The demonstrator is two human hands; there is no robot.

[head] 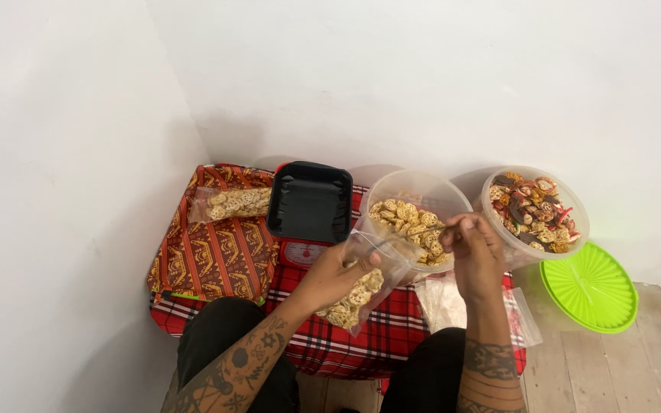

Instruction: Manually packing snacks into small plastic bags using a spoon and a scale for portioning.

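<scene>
My left hand (333, 277) holds a clear plastic bag (361, 284) partly filled with pale round lattice crackers, its mouth tipped toward a clear tub (416, 191) of the same crackers. My right hand (474, 251) hovers at that tub's near rim, fingers pinched on a thin spoon-like utensil (411, 232) that reaches over the crackers toward the bag. What the utensil carries is too small to tell.
A second clear tub (575, 211) of mixed coloured snacks stands at the right, its green lid (592, 286) on the wooden floor. A red scale with a black tray (309, 200), a filled cracker bag (232, 203) on a patterned cushion (216, 256), empty bags (441, 302) and a red plaid cloth (330, 348) lie ahead.
</scene>
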